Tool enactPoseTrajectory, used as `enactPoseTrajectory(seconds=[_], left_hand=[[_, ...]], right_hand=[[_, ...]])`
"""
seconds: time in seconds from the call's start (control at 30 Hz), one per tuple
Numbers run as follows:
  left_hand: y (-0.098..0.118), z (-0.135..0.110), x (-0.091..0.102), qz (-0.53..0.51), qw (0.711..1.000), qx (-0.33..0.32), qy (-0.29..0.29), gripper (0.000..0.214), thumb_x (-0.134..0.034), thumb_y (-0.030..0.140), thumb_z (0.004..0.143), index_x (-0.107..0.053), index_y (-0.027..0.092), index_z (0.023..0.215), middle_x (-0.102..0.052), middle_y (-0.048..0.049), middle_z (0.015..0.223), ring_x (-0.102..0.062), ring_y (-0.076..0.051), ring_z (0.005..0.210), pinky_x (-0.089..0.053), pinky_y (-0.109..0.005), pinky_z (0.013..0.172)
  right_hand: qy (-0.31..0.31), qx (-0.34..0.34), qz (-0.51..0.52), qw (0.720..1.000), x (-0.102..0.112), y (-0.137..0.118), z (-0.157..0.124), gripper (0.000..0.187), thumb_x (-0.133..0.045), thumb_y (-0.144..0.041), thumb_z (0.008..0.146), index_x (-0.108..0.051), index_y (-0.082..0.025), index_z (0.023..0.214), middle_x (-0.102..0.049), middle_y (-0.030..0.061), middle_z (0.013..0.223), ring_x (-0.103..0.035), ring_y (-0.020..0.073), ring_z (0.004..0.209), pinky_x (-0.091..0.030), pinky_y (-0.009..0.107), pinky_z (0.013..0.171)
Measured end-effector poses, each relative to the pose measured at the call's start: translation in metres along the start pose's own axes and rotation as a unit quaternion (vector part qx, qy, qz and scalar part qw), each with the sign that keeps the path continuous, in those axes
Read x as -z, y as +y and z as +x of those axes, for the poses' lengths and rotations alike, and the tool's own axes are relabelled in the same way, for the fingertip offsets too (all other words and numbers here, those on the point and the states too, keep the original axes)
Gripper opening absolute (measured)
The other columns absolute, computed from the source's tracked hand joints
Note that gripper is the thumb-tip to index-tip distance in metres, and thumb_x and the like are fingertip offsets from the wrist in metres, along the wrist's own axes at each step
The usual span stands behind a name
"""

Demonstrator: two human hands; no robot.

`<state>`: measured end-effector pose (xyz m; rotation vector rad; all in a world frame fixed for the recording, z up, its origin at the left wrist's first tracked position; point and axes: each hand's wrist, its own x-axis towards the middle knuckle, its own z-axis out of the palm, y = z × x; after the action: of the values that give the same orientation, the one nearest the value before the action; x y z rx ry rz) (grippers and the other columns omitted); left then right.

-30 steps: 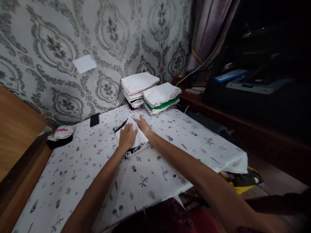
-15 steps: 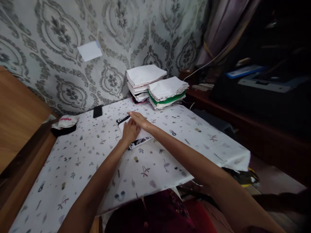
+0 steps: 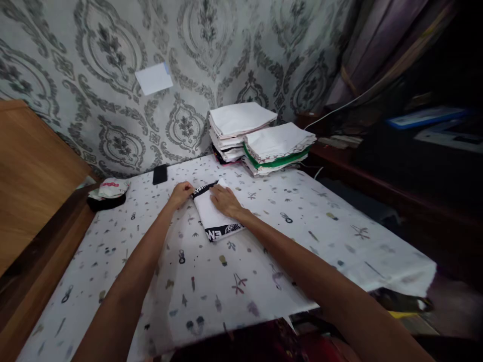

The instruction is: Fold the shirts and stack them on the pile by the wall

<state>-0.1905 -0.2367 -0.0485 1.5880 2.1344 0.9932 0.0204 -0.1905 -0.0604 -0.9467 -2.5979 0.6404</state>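
Note:
A folded white cloth (image 3: pixel 211 212) with black bands of white lettering along two of its edges lies on the patterned tablecloth. My left hand (image 3: pixel 181 193) is at its far left corner, fingers closed in a pinch on the edge there. Flat on the cloth's far right part rests my right hand (image 3: pixel 226 201), its fingers stretched out. The part of the cloth beneath that palm is hidden.
Behind stand two stacks of folded cloth, a taller stack (image 3: pixel 241 120) and a lower stack (image 3: pixel 279 143) with a green layer. A black phone (image 3: pixel 160 174) lies near the wall. At the left edge is a small cloth pile (image 3: pixel 109 193); a wooden panel (image 3: pixel 33 176) rises beside it.
My hands were together over the cloth and have moved apart: the left went to the far left corner, the right stayed on the cloth. The whole view has shifted a little.

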Motion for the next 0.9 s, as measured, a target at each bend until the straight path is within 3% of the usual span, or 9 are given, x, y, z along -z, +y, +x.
enactPoseTrajectory(seconds=[0.17, 0.3, 0.43, 0.53, 0.63, 0.7, 0.77, 0.83, 0.9], left_hand=[[-0.004, 0.004, -0.001, -0.036, 0.998, -0.048, -0.020, 0.010, -0.054, 0.025, 0.077, -0.051, 0.019, 0.070, -0.051, 0.0042, 0.064, -0.046, -0.014, 0.064, -0.038, -0.025, 0.065], [0.002, 0.005, -0.004, -0.027, 0.996, -0.080, -0.038, 0.013, -0.051, 0.030, 0.085, -0.053, 0.020, 0.077, -0.050, 0.0039, 0.067, -0.046, -0.015, 0.066, -0.038, -0.026, 0.067], [0.006, 0.007, -0.009, 0.008, 0.996, -0.074, -0.050, 0.022, -0.048, 0.034, 0.091, -0.055, 0.021, 0.076, -0.056, 0.0004, 0.072, -0.051, -0.018, 0.075, -0.039, -0.029, 0.075], [0.004, 0.010, -0.008, 0.068, 0.995, -0.054, -0.045, 0.027, -0.045, 0.037, 0.095, -0.058, 0.020, 0.078, -0.062, -0.0043, 0.079, -0.055, -0.023, 0.086, -0.038, -0.033, 0.086], [0.003, 0.003, -0.004, 0.182, 0.981, -0.074, -0.002, 0.030, -0.041, 0.040, 0.099, -0.061, 0.019, 0.094, -0.067, -0.0095, 0.093, -0.057, -0.027, 0.098, -0.037, -0.040, 0.093], [0.010, -0.017, 0.001, 0.204, 0.972, -0.101, 0.054, 0.027, -0.040, 0.037, 0.100, -0.060, 0.018, 0.102, -0.067, -0.0108, 0.099, -0.057, -0.027, 0.100, -0.039, -0.040, 0.092], [0.023, -0.052, 0.006, 0.179, 0.969, -0.147, 0.085, 0.023, -0.040, 0.031, 0.100, -0.059, 0.018, 0.103, -0.067, -0.0086, 0.095, -0.058, -0.022, 0.090, -0.043, -0.035, 0.084], [0.039, -0.098, 0.007, 0.154, 0.962, -0.221, 0.038, 0.022, -0.040, 0.027, 0.100, -0.060, 0.018, 0.101, -0.066, -0.0041, 0.085, -0.057, -0.016, 0.072, -0.044, -0.028, 0.071], [0.054, -0.145, 0.004, 0.190, 0.933, -0.305, -0.029, 0.022, -0.042, 0.025, 0.099, -0.063, 0.018, 0.102, -0.068, -0.0030, 0.081, -0.056, -0.014, 0.066, -0.044, -0.026, 0.065]], right_hand=[[-0.032, -0.014, -0.020, 0.999, 0.003, 0.001, 0.000, 0.054, -0.029, -0.031, 0.103, -0.038, -0.011, 0.153, -0.035, 0.0132, 0.161, -0.024, 0.0224, 0.152, -0.015, 0.045, 0.124], [-0.037, -0.012, -0.020, 0.999, 0.001, 0.004, 0.001, 0.055, -0.027, -0.033, 0.104, -0.037, -0.014, 0.154, -0.035, 0.0107, 0.162, -0.025, 0.0220, 0.152, -0.015, 0.045, 0.124], [-0.040, -0.005, -0.024, 0.999, -0.006, 0.010, 0.004, 0.056, -0.026, -0.036, 0.103, -0.037, -0.016, 0.155, -0.034, 0.0095, 0.162, -0.024, 0.0249, 0.152, -0.017, 0.049, 0.123], [-0.039, 0.008, -0.023, 0.999, -0.012, 0.016, 0.008, 0.057, -0.027, -0.038, 0.103, -0.038, -0.017, 0.154, -0.033, 0.0091, 0.163, -0.024, 0.0281, 0.152, -0.017, 0.053, 0.123], [-0.039, 0.014, -0.017, 0.999, -0.015, 0.019, 0.010, 0.058, -0.027, -0.039, 0.102, -0.038, -0.017, 0.155, -0.031, 0.0087, 0.164, -0.021, 0.0292, 0.153, -0.015, 0.054, 0.123], [-0.047, 0.009, -0.016, 0.999, -0.014, 0.018, 0.011, 0.059, -0.027, -0.039, 0.102, -0.037, -0.016, 0.155, -0.030, 0.0091, 0.164, -0.020, 0.0288, 0.153, -0.014, 0.054, 0.123], [-0.057, 0.000, -0.018, 0.998, -0.012, 0.016, 0.010, 0.059, -0.027, -0.039, 0.102, -0.036, -0.015, 0.155, -0.029, 0.0091, 0.165, -0.019, 0.0282, 0.153, -0.014, 0.053, 0.124], [-0.062, -0.004, -0.021, 0.998, -0.009, 0.013, 0.009, 0.059, -0.027, -0.039, 0.102, -0.037, -0.016, 0.155, -0.029, 0.0083, 0.165, -0.019, 0.0281, 0.153, -0.014, 0.052, 0.124], [-0.062, -0.002, -0.022, 0.998, -0.007, 0.010, 0.008, 0.058, -0.027, -0.040, 0.102, -0.037, -0.017, 0.155, -0.029, 0.0078, 0.165, -0.019, 0.0283, 0.153, -0.014, 0.051, 0.124]])
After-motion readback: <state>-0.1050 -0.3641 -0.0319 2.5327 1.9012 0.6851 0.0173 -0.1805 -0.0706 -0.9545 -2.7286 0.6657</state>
